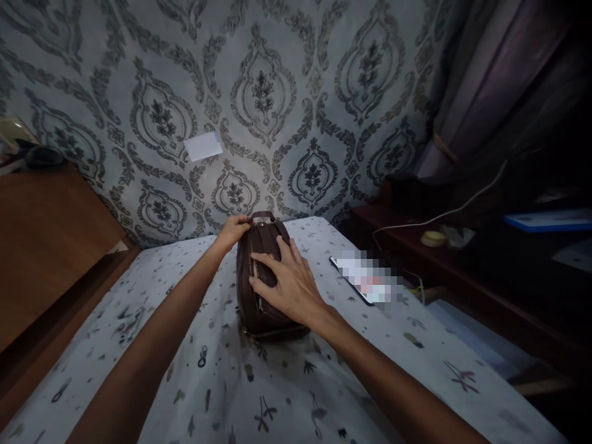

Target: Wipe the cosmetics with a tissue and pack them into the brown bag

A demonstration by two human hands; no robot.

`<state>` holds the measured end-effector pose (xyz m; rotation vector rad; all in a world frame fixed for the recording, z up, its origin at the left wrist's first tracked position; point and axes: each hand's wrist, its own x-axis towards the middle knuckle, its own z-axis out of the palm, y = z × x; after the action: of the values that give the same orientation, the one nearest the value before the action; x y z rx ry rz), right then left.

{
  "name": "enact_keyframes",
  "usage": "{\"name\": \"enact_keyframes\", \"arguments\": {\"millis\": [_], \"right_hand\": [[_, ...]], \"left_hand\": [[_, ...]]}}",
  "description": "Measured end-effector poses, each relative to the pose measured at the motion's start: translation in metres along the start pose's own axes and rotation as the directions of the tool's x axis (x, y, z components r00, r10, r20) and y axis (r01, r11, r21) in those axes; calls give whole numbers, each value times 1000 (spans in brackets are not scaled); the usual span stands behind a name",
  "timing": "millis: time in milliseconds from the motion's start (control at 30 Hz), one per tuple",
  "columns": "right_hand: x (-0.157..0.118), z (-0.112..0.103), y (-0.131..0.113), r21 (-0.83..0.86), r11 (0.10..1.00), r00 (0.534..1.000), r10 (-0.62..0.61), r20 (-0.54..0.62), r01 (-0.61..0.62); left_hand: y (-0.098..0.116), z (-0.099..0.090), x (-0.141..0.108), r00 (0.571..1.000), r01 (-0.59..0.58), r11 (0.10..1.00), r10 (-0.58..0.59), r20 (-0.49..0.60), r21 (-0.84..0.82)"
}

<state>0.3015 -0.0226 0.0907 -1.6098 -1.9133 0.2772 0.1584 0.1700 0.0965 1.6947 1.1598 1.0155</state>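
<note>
A dark brown bag point(272, 316) with a short top handle point(263, 215) and a front zip lies on a white patterned sheet point(194, 394). At its far left corner, close to the handle, my left hand point(232, 231) grips the bag, the fingertips partly hidden. My right hand point(293, 280) rests across the front with its fingers spread. Its thumb and forefinger lie beside the zip point(259, 302), which seems parted along its length.
A phone point(354, 282) with a blurred screen lies on the sheet to the right. Beyond it is a dark red shelf point(398, 231) with a white cable point(444, 217). A wooden panel point(50, 240) stands at the left, and a patterned wall point(263, 123) rises behind.
</note>
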Motion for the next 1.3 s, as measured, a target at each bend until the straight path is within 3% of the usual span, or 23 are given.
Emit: {"name": "enact_keyframes", "arguments": {"millis": [133, 200, 300, 367, 567, 900, 1133, 1300], "right_hand": [[0, 0, 0, -11, 1000, 1000, 10, 5, -10], [1, 0, -1, -13, 1000, 1000, 16, 7, -16], [1, 0, -1, -12, 1000, 1000, 23, 10, -23], [1, 0, -2, -16, 1000, 999, 27, 18, -27], [0, 3, 0, -41, 999, 1000, 0, -12, -1], [1, 8, 2, -46, 999, 999, -23, -39, 22], [-4, 5, -1, -63, 998, 999, -13, -30, 11], [-10, 5, -4, -60, 998, 999, 1, -50, -4]], "left_hand": [[3, -6, -2, 999, -7, 1000, 6, 44, 19], [2, -7, -1, 996, -74, 993, 70, 51, 94], [-1, -7, 3, 979, -196, 944, 204, -4, 265], [-3, -6, 6, 966, -217, 921, 250, -61, 324], [-5, -2, -3, 941, -269, 905, 319, -108, 331], [4, 6, -47, 927, -323, 913, 358, -110, 248], [19, 6, -38, 937, -312, 829, 348, 8, 464], [39, 29, -5, 940, -337, 782, 309, 143, 524]]}}
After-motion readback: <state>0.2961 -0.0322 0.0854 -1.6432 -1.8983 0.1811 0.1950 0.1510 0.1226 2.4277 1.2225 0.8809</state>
